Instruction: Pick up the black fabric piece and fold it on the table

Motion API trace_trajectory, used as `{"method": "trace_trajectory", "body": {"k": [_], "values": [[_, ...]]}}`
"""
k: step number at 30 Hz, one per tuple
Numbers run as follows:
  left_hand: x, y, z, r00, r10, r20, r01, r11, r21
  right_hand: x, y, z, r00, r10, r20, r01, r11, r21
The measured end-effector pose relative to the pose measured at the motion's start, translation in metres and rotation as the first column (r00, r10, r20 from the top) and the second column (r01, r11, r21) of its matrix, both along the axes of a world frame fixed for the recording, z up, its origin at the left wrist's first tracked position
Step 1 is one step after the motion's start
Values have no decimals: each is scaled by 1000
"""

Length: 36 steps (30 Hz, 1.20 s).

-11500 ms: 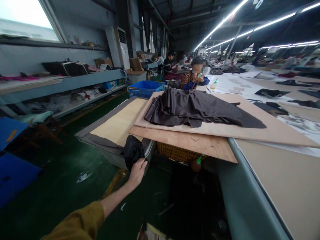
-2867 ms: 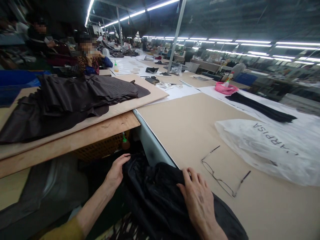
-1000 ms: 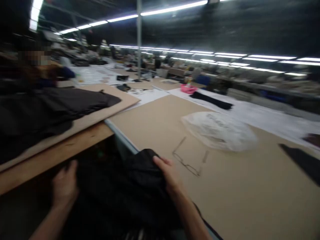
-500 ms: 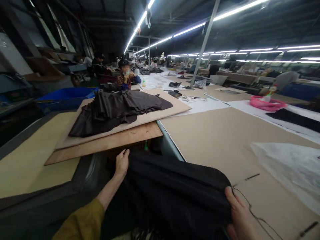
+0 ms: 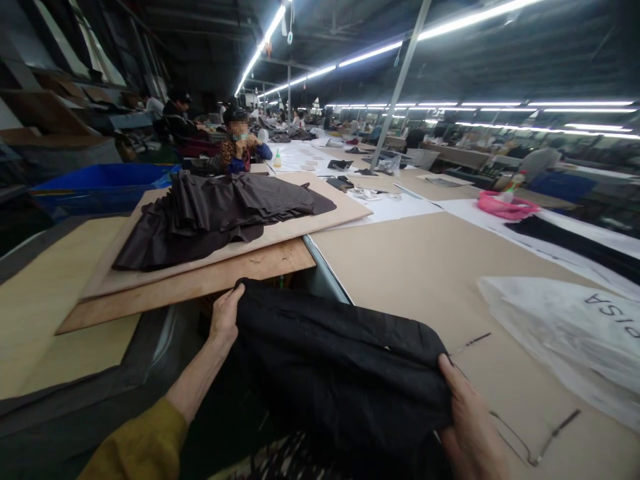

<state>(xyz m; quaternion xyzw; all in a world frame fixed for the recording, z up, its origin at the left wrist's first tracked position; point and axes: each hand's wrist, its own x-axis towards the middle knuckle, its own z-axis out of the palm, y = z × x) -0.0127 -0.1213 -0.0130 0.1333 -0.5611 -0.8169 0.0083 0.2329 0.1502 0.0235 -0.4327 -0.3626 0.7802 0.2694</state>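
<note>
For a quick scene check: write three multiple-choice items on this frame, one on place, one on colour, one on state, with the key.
1. Where does the brown fabric stack lie?
A. on a wooden board
B. in the blue bin
C. on the floor

2. What colour is the basket far right on the table?
A. green
B. pink
C. yellow

3. How is the black cloth held?
A. one hand only
B. lying untouched
C. gripped by both hands

Key: 1 A, it rests on the board; 2 B, plainly pink; 3 C, left hand and right hand each grip an edge.
</note>
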Motion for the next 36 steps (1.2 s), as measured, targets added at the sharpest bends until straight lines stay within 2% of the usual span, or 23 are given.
{"method": "trace_trajectory", "body": {"k": [3, 6, 11, 16, 28, 36], "values": [[4, -2, 16, 995, 48, 84, -54, 996, 75, -1, 0, 1, 1000, 11, -14, -10, 998, 57], [9, -6, 26, 990, 94, 101, -100, 993, 62, -2, -2, 0, 999, -17, -34, 20, 996, 85], [12, -15, 25, 992, 89, 86, -94, 994, 53, -2, -4, 0, 997, -76, -23, 77, 995, 59], [12, -20, 25, 990, 108, 90, -113, 992, 49, 0, -5, 1, 998, -43, -38, 47, 993, 112], [25, -27, 52, 993, 85, 83, -86, 996, 8, 3, -4, 1, 999, -10, -41, 13, 997, 77], [27, -30, 55, 999, 23, 50, -23, 1000, 9, 6, -5, 4, 1000, 21, 21, -22, 997, 70]]}}
